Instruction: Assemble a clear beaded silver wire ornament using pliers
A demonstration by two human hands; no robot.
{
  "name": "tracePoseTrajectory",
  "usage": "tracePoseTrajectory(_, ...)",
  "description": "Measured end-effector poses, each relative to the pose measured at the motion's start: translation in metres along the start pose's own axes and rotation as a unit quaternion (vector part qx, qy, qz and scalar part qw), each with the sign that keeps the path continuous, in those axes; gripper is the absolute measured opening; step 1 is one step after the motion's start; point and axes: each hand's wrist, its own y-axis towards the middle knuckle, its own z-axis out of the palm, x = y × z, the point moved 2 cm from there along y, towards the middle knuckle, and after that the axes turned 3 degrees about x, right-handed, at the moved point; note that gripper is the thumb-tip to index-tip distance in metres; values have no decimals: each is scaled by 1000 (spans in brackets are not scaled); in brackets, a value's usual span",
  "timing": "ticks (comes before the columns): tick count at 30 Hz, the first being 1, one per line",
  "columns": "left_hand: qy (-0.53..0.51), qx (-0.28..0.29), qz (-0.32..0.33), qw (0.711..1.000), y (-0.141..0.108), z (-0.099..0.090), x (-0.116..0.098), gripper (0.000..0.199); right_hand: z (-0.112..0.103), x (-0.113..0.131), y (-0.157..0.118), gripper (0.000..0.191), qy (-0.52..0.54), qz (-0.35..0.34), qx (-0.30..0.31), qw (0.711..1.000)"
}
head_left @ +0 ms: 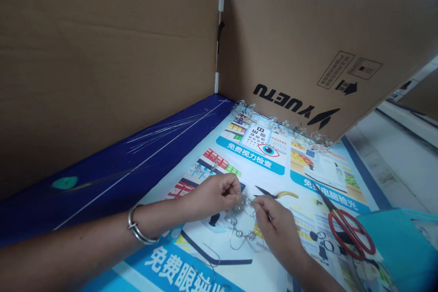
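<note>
At far left stands a flat corrugated cardboard sheet, meeting a second printed one at a corner. Below it lies a deep blue cloth, with many hair-thin wires and one teal oval shape on it, well left of the fingers.

The left hand, wearing one metal bangle, comes in from the left. Its fingers are pinched narrow on a wire-and-bead piece, made of thin looped wire, several round silver beads and a clear crinkled cluster, which hangs between the two hands. The right hand has its fingers pinched narrow at the same piece, just beside the left fingers.

Beneath everything lies a glossy printed poster. Beyond the fingers, a clear beaded strand runs along the cardboard's foot. Just right of them sit one pair of yellow-handled pliers, then one pair of red-handled scissors, near a teal plastic bag.
</note>
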Motion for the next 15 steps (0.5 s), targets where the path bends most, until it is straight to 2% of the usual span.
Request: tracePoseTrajectory(15,2,-11,7,1000,1,1,6,4,0,0,-1,17,-1,-11,17,1000)
